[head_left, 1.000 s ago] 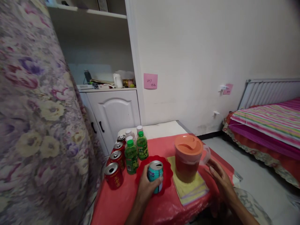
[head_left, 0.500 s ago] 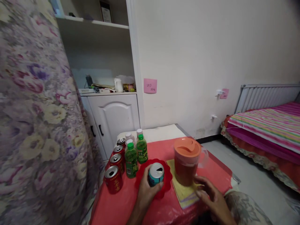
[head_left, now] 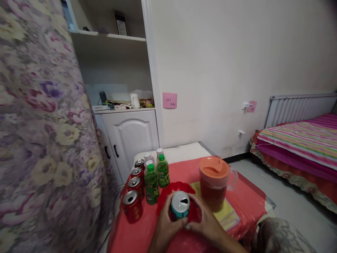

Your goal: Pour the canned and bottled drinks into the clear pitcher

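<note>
A teal drink can with an opened top stands on a red scalloped plate on the red-covered table. My left hand wraps the can's left side. My right hand has closed on its right side, fingers curled round it. Just right of the plate stands a clear pitcher of brown drink with an orange lid, resting on yellow cloths.
Several red cans and green bottles line the table's left part. A flowered curtain hangs at the left. Behind are a white cupboard, a wall with a pink note, and a striped bed at the right.
My right hand has moved left from beside the pitcher and now grips the teal can together with my left hand. The view has shifted slightly.
</note>
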Motion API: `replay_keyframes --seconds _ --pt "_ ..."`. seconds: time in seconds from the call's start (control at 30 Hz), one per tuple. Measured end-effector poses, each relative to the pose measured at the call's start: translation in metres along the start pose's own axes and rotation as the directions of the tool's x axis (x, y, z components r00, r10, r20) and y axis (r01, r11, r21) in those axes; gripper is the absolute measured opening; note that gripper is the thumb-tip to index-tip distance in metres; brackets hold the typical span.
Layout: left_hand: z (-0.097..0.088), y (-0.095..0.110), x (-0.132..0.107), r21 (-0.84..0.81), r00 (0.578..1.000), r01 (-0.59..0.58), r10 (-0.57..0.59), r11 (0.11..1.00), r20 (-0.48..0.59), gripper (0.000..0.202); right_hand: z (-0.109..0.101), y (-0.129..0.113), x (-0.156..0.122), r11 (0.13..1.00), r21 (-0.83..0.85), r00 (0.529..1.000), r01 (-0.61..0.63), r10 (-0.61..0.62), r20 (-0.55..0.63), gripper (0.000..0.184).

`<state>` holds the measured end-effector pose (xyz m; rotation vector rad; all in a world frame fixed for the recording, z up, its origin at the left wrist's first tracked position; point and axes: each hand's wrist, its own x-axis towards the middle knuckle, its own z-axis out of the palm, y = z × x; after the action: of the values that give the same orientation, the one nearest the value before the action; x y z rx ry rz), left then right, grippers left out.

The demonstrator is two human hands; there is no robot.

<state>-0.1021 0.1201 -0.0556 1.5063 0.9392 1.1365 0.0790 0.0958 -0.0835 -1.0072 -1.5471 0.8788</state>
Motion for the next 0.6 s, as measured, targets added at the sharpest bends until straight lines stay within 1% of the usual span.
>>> replay_keyframes --seconds 0.07,0.17,0.3,0.37,0.5,0.6 --pt "-0.001 0.0 0.0 0.009 0.999 -0.032 0.032 0.999 0.02 0.084 0.002 -0.002 0.004 0.999 0.046 0.999 0.021 -0.022 0.027 0.079" --pt "-0.001 0.0 -0.001 0.041 0.996 -0.072 0.07 0.997 0.056 0.092 0.005 -0.009 0.005 0.991 0.122 0.996 0.05 -0.059 0.069 0.077" --pt "0.001 0.0 -0.001 0.056 0.988 -0.089 0.081 0.994 0.13 0.101 0.005 -0.018 0.001 0.986 0.153 0.995 0.062 -0.073 0.064 0.075" --pt "0.001 -0.001 -0.001 0.059 0.984 -0.088 0.078 0.994 0.159 0.104 0.005 -0.018 -0.003 0.987 0.149 0.996 0.066 -0.075 0.055 0.074" --pt "0.002 -0.004 -0.003 0.057 0.975 -0.068 0.055 0.996 0.217 0.105 0.003 -0.012 -0.012 0.99 0.137 0.999 0.031 -0.036 0.038 0.079" --pt "0.005 -0.003 -0.006 0.025 0.966 -0.016 0.009 1.0 0.257 0.105 0.004 -0.01 -0.017 0.985 0.175 0.999 0.012 -0.021 0.047 0.078"
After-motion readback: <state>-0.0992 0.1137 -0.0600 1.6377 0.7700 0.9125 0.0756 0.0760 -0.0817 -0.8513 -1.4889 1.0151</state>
